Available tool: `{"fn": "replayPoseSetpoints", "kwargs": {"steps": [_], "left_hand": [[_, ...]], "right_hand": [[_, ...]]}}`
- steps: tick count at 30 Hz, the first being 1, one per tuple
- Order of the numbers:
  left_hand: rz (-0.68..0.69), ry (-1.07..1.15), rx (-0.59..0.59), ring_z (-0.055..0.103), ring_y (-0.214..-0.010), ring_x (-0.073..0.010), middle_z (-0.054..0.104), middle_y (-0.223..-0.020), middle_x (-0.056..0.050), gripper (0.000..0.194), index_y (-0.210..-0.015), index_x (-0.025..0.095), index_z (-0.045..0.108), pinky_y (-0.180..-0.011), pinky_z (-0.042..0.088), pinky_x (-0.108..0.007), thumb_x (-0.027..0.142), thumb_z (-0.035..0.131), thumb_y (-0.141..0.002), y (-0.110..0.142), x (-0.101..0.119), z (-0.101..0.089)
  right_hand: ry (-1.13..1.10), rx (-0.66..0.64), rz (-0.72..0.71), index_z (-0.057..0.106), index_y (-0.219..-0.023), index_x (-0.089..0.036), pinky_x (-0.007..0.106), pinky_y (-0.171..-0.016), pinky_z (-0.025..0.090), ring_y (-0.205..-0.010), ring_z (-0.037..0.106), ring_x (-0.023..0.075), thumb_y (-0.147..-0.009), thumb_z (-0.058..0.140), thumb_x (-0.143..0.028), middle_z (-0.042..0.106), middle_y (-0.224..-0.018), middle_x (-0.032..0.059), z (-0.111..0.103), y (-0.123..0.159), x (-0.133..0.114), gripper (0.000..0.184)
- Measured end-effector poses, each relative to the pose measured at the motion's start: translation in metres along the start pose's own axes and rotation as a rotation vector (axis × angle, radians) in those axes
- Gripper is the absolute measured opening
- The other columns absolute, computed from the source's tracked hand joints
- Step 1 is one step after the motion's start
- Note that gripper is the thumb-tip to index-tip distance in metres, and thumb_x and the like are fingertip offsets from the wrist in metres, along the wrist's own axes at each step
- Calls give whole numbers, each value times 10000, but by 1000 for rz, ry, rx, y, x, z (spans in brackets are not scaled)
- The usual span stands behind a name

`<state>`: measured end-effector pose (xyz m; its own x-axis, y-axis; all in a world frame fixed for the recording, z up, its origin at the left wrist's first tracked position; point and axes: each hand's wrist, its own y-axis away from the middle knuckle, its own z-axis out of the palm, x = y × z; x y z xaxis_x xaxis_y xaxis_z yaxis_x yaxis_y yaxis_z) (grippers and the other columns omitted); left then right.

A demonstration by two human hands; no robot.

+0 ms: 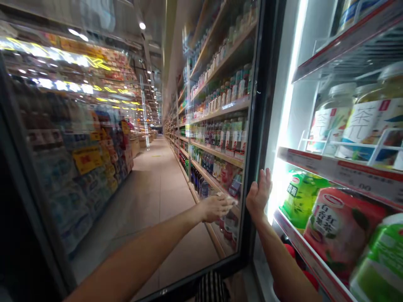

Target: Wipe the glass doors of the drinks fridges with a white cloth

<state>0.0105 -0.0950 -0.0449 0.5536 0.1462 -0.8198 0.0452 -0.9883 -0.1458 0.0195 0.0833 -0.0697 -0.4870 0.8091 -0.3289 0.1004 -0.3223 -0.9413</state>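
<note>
My left hand [217, 208] reaches across to the glass door [201, 235] of a lit drinks fridge, its fingers at the pane near the lower right corner. The fingers are bent over something pale and whitish [232, 201], too blurred to make out. My right hand [259, 195] is at the door's dark frame [262, 105], between the frame and the bright light strip. Its fingers stretch upward and apart from the thumb, with nothing in them. The door stands open to the left of the fridge shelves.
On the right, fridge shelves hold bottled tea [330, 115], a green drink pack [304, 193] and a red drink pack [341, 226]. A price rail [343, 174] juts out near my right arm. Shelves of bottles and an aisle floor [157, 188] appear in the glass. Striped fabric [210, 287] shows below.
</note>
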Motion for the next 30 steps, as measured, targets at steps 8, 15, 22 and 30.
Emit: {"fn": "replayPoseSetpoints", "kwargs": {"steps": [8, 15, 22, 30], "left_hand": [[-456, -146, 127, 199, -1363, -258, 308, -1444, -99, 405, -1255, 126, 459, -1101, 209, -477, 181, 399, -858, 25, -32, -27], [-308, -167, 63, 260, -1345, -201, 371, -1413, -65, 385, -1236, 159, 481, -1107, 215, -407, 200, 420, -858, 71, -12, -36], [-252, -210, 18, 240, -1352, -169, 358, -1424, -25, 379, -1245, 192, 478, -1125, 192, -369, 226, 409, -873, 111, -11, -54], [-567, -321, 117, 144, -1378, -213, 358, -1423, -43, 410, -1274, 189, 446, -1135, 124, -442, 208, 423, -864, 153, -17, -81]], "right_hand": [[2, -25, -57, 344, -1366, -180, 568, -1040, 259, -1340, 286, 273, -884, 342, -243, 338, -1431, 159, 18, 15, -10, 486], [2, -112, -138, 292, -1393, -225, 554, -1047, 248, -1350, 270, 263, -880, 353, -226, 348, -1432, 136, 37, 30, -25, 517], [6, -186, -176, 243, -1411, -228, 566, -1050, 226, -1373, 208, 264, -880, 341, -235, 282, -1466, 128, 54, 36, -51, 540], [-30, -153, -267, 220, -1418, -227, 553, -1066, 199, -1376, 199, 260, -869, 349, -223, 268, -1474, 119, 69, 35, -83, 564]]}}
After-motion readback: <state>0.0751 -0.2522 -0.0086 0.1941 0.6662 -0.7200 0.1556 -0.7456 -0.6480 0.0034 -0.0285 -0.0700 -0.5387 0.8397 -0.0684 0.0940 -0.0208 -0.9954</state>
